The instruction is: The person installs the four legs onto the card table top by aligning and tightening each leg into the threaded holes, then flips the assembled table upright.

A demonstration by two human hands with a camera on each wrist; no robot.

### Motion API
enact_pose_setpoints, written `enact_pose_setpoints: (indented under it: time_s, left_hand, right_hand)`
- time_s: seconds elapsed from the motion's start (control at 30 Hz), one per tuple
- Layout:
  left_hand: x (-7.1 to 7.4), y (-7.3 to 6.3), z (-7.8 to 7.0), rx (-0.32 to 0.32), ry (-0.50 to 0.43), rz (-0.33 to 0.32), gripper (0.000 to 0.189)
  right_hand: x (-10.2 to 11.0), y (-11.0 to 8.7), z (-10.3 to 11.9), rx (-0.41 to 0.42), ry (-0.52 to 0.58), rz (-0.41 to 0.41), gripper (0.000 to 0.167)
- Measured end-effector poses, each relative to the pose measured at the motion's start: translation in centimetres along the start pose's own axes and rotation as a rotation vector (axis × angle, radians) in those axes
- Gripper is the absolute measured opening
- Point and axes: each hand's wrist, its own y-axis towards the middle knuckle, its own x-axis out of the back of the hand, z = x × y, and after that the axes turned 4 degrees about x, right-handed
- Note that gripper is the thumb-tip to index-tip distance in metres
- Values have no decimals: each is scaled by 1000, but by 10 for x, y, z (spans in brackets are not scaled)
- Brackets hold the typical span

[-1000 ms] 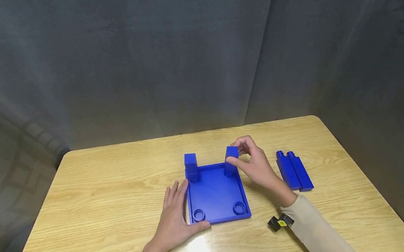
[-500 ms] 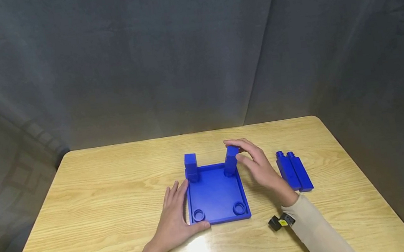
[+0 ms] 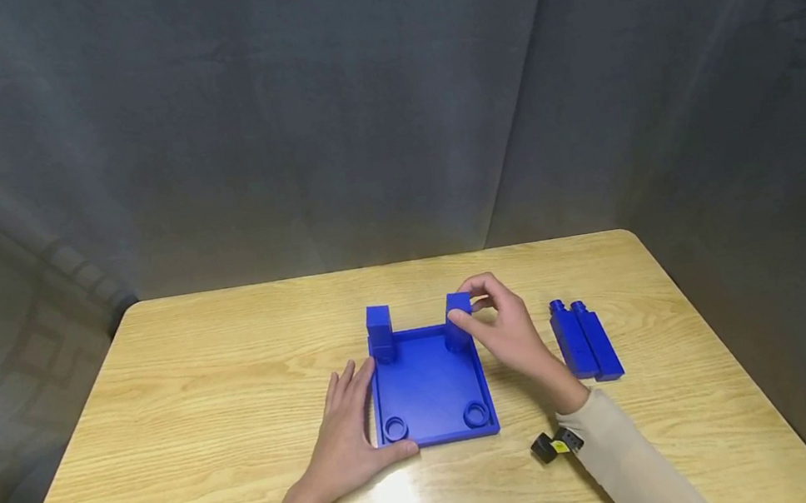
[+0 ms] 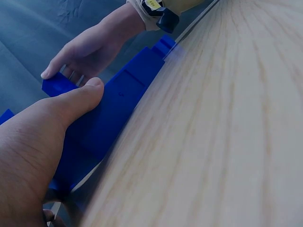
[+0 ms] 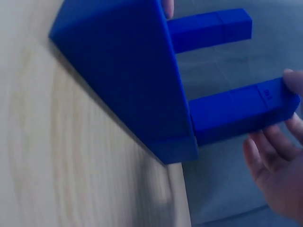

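A blue square tabletop (image 3: 431,391) with a raised rim lies underside up on the table. My left hand (image 3: 346,439) holds its near left corner, thumb along the front edge and fingers against the left side. At the far right corner a blue table leg (image 3: 459,302) stands upright. Its top is pinched between thumb and fingers of my right hand (image 3: 507,335); the right wrist view shows this leg (image 5: 236,111) seated at the corner. Another blue leg (image 3: 379,326) stands at the far left corner. Both near corners have round sockets, left socket (image 3: 395,429) and right socket (image 3: 477,414).
Two loose blue legs (image 3: 586,342) with threaded ends lie side by side on the wooden table (image 3: 236,364), right of my right hand. A small black device (image 3: 557,444) sits at the right cuff. Grey curtains (image 3: 327,126) hang behind the table.
My right fingers loosen and reach over the far right leg, then pinch its top again. That leg has turned and now stands straighter. My left hand stays in place.
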Motion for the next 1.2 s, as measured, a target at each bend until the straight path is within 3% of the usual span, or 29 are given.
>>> enact_pose_setpoints:
  time_s: [0.13, 0.27, 0.37, 0.5, 0.6, 0.93, 1.2]
  left_hand:
    - [0, 0, 1, -2, -4, -1, 136]
    - [0, 0, 1, 6, -13, 2, 136]
    - [0, -1, 1, 15, -22, 4, 137]
    - [-1, -1, 1, 17, -24, 3, 137]
    - [-1, -1, 1, 19, -23, 6, 137]
    - [-1, -1, 1, 3, 0, -8, 137]
    - [-1, -1, -1, 15, -2, -2, 137]
  right_hand:
    - [-4, -1, 4, -79, -18, -36, 34]
    - [-5, -2, 5, -87, -29, -38, 38]
    - [-2, -1, 3, -27, -15, -18, 43]
    - [5, 1, -2, 116, 32, 32, 44]
    - [9, 2, -4, 163, 57, 68, 43]
    - [12, 1, -5, 136, 76, 122, 39]
    - [8, 1, -5, 58, 47, 72, 30]
